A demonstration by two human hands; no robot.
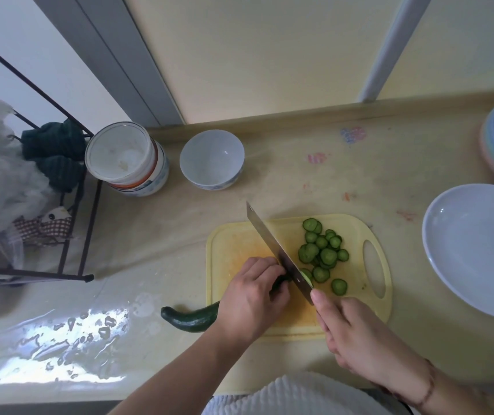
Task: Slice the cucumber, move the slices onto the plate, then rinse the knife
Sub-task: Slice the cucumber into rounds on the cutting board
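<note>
Left hand: my left hand (pixel 251 298) lay curled over the cucumber (pixel 190 318) at the lower middle of the frame, fingers (pixel 265 266) tucked back from the cut end so the blade had a guide without reaching my fingertips.
Right hand: my right hand (pixel 350 333) was closed round the knife handle, which it hid entirely.
Knife: the knife (pixel 278 253) ran slanting from upper left to lower right across the board, its edge down on the cucumber's cut end just beside my left knuckles.
Cucumber: the uncut part stuck out past the board's left edge onto the desk (pixel 344 175), dark tip pointing left; I judged a good length was left to slice.
Slices: the slices (pixel 322 253) lay heaped on the right of the blade, where they fell clear of the next cut.
Cutting board: the yellow cutting board (pixel 233 244) sat with its handle hole to the right.
Plate: the plate (pixel 476 250) waited bare at the right edge, near the board, a short carry for the slices.
</note>
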